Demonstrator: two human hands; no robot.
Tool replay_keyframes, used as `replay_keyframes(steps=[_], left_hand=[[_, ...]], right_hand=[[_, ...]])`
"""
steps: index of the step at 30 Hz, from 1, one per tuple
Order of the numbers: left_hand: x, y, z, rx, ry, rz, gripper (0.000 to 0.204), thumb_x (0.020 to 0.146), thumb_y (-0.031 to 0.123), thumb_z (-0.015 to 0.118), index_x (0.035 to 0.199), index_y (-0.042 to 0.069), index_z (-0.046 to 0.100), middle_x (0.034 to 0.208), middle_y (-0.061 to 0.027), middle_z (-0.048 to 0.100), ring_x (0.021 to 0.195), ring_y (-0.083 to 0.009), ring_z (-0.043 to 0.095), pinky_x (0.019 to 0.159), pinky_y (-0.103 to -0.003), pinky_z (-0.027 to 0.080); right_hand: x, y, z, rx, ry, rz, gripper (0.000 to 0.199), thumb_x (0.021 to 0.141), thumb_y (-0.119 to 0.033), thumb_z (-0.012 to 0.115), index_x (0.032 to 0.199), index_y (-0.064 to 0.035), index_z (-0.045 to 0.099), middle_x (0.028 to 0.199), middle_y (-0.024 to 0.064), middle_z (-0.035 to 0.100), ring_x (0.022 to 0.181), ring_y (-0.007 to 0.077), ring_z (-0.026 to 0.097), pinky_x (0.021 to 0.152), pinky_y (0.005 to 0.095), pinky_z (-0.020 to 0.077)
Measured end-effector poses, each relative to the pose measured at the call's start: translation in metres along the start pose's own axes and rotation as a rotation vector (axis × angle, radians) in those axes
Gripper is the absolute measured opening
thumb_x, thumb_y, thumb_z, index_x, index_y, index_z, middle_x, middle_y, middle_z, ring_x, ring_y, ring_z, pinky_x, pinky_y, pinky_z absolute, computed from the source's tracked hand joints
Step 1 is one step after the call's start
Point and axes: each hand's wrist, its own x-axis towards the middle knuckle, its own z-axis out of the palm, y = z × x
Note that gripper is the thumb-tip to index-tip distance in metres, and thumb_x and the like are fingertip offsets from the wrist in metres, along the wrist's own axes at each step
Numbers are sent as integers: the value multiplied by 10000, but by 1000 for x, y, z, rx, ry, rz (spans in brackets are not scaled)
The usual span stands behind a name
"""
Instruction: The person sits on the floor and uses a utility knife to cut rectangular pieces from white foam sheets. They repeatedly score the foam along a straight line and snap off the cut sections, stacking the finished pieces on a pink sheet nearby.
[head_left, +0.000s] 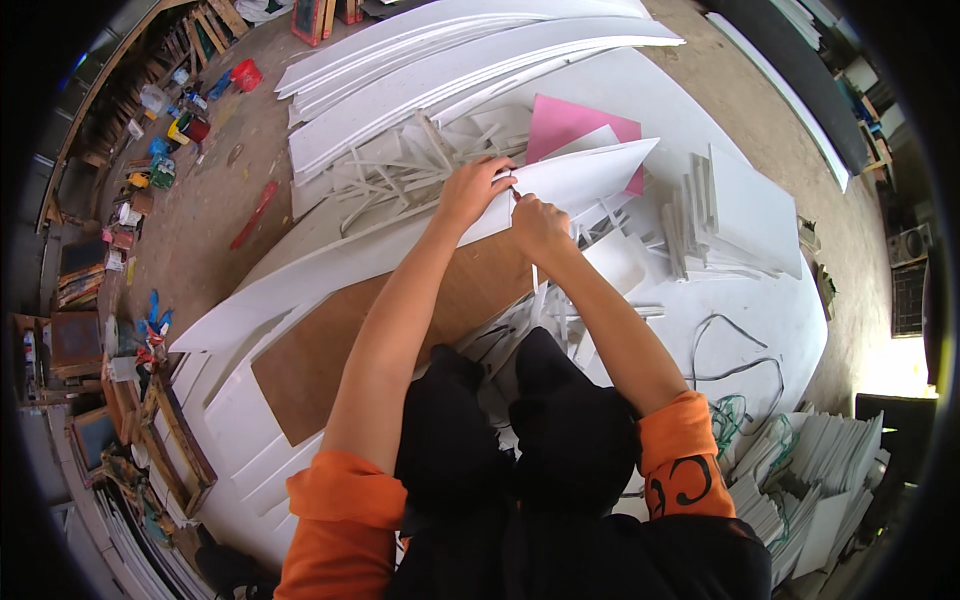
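Observation:
A long white board strip (350,262) lies across in front of me, from the lower left up to the right. My left hand (478,192) grips its upper edge with bent fingers. Just to the right, my right hand (541,228) is closed in a fist at the same strip. From that fist pokes a small, dark reddish, knife-like tool (516,194); most of it is hidden, so I cannot tell its exact kind. The two hands almost meet at the tool. Under the strip, nearer to me, is a brown wooden board (390,335).
Behind the strip lie thin white offcuts (400,165) and a pink sheet (560,125). Long white boards (470,75) are stacked farther back. White panels (750,210) stand at the right, near a dark cord (735,370). A red bucket (246,75) and paint pots occupy the left floor.

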Motion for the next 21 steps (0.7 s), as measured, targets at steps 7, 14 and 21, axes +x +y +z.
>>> replay_keyframes(steps=[7, 14, 21], left_hand=[[2, -4, 7, 96, 22, -7, 260, 808, 346, 513, 977, 147, 507, 825, -126, 540, 738, -334, 541, 611, -408, 418], [3, -3, 7, 148, -18, -3, 229, 815, 315, 515, 952, 137, 473, 824, -137, 543, 720, -356, 556, 601, -425, 450], [-10, 4, 7, 54, -3, 140, 234, 828, 304, 495, 948, 106, 459, 808, -145, 513, 703, -357, 517, 600, -411, 410]], right_hand=[[-28, 2, -4, -83, 60, -19, 229, 796, -158, 503, 930, 22, 551, 836, 95, 591, 778, 251, 628, 510, 359, 511], [-39, 7, -10, -68, 184, -119, 189, 803, -131, 457, 776, -26, 612, 813, 108, 612, 727, 252, 632, 528, 350, 511], [-2, 6, 2, 17, -101, -6, 220, 751, -136, 516, 916, -27, 612, 954, 108, 602, 810, 265, 621, 552, 383, 518]])
